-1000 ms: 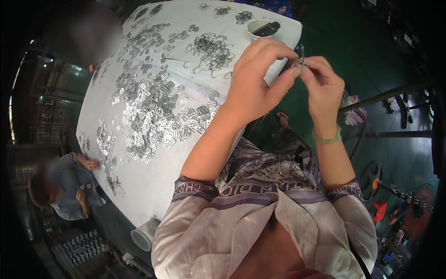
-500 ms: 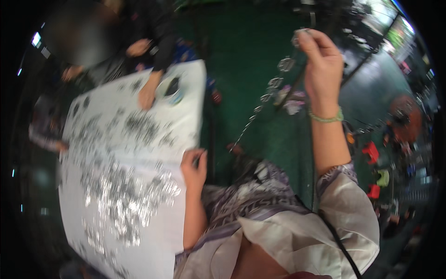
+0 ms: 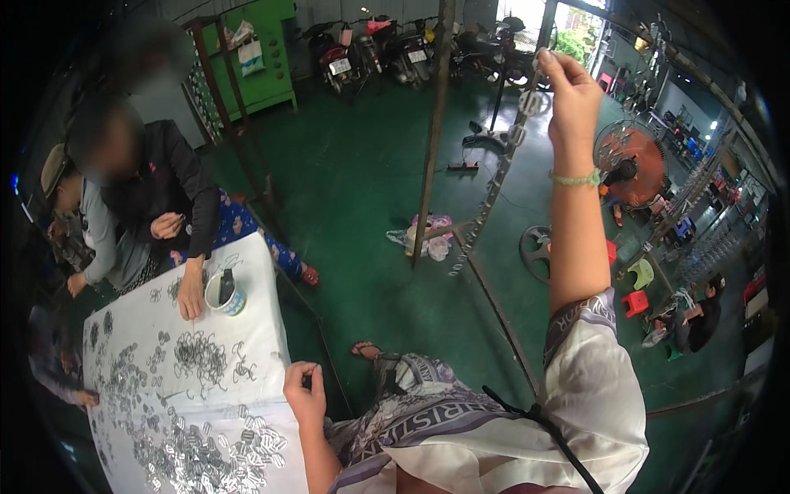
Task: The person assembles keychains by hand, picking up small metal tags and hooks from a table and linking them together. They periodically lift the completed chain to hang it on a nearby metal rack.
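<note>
Raised high at the right, my right hand [image 3: 573, 103] pinches the top of a hanging chain [image 3: 517, 134] of silvery metal links. The links look larger near my fingers, and the chain dangles down over the green floor. My left hand [image 3: 305, 397] is at the right edge of the white-covered table [image 3: 269, 339], its fingers curled closed; whatever they hold, if anything, is hidden. Near it on the table lie a heap of flat shiny metal pieces [image 3: 255, 445] and a pile of thin curved wire hooks [image 3: 200, 358].
Across the table a person in a black sleeve [image 3: 200, 222] reaches beside a white tub [image 3: 225, 293]. Another person's hand [image 3: 86, 398] rests at the left edge. Metal posts [image 3: 436, 132] and an orange-bladed fan [image 3: 632, 165] stand around me. Motorbikes [image 3: 341, 62] are parked behind.
The view has tilted up and cleared of blur. My right hand stays raised with the chain, which hangs farther over the floor. My left hand remains curled at the table edge.
</note>
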`<state>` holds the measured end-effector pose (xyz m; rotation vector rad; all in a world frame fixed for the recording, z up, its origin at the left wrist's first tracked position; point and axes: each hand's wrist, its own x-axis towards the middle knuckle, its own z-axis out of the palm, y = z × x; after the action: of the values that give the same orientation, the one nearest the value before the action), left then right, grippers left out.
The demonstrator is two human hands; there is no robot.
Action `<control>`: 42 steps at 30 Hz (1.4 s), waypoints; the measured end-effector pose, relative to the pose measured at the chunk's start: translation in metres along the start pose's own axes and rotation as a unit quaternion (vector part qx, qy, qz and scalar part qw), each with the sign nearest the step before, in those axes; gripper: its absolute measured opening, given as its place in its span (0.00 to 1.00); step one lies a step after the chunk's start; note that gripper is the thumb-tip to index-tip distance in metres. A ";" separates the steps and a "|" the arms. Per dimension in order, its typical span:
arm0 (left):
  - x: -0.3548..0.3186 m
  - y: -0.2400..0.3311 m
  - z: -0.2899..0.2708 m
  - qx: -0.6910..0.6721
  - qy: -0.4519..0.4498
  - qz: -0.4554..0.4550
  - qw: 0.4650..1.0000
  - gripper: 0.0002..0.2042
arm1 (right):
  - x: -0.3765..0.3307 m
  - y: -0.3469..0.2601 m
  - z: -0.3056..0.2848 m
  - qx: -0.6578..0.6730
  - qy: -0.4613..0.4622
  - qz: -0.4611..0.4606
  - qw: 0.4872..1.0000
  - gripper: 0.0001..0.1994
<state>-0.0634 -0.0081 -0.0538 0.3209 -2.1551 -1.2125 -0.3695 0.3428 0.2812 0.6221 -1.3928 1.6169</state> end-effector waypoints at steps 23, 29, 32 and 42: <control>0.012 0.008 0.022 0.040 -0.054 0.017 0.998 0.04 | 0.256 -0.018 -0.159 -0.230 0.117 -0.020 0.966 0.21; 0.013 0.012 0.026 0.034 -0.059 0.005 0.998 0.04 | 0.270 -0.016 -0.176 -0.203 0.068 0.022 0.977 0.20; 0.012 0.007 0.023 0.040 -0.055 0.005 0.998 0.04 | 0.257 -0.016 -0.173 -0.187 0.053 0.001 0.981 0.17; 0.003 0.004 0.018 0.059 -0.068 -0.014 0.996 0.04 | 0.173 -0.027 -0.184 -0.352 0.171 -0.092 0.916 0.22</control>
<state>-0.0770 0.0051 -0.0559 0.3278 -2.3535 -1.1537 -0.3979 0.5689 0.3929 0.0313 -1.4639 0.9117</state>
